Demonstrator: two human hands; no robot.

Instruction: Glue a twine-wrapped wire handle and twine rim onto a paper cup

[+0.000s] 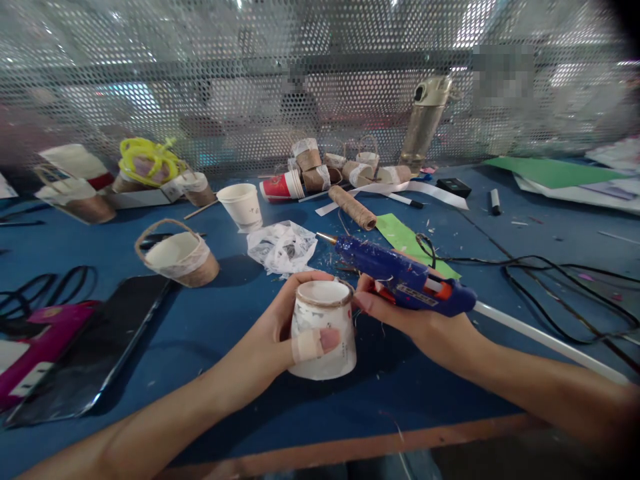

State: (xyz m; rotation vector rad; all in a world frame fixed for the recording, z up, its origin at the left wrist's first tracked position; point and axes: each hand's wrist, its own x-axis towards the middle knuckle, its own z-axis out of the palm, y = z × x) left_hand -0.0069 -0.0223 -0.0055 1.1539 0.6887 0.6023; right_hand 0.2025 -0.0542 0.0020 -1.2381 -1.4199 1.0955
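My left hand (280, 333) is wrapped round a white paper cup (323, 347), its bandaged thumb across the front. The cup is narrower at the top, so it looks upside down, and brown twine (327, 308) circles its upper edge. In my right hand (430, 327) is a blue glue gun (400, 270) with a white glue stick (545, 343) coming out of its back. The nozzle points left, beyond the cup. My right fingertips are close to the cup's right side; whether they touch the twine I cannot tell.
A small twine-handled basket (187, 260), a phone (95, 353), a paper cup (241, 205) and crumpled plastic (281, 247) lie left and ahead. Behind are a twine roll (353, 207), several small baskets (357, 172) and a bottle (425, 123). A black cable (530, 260) runs right.
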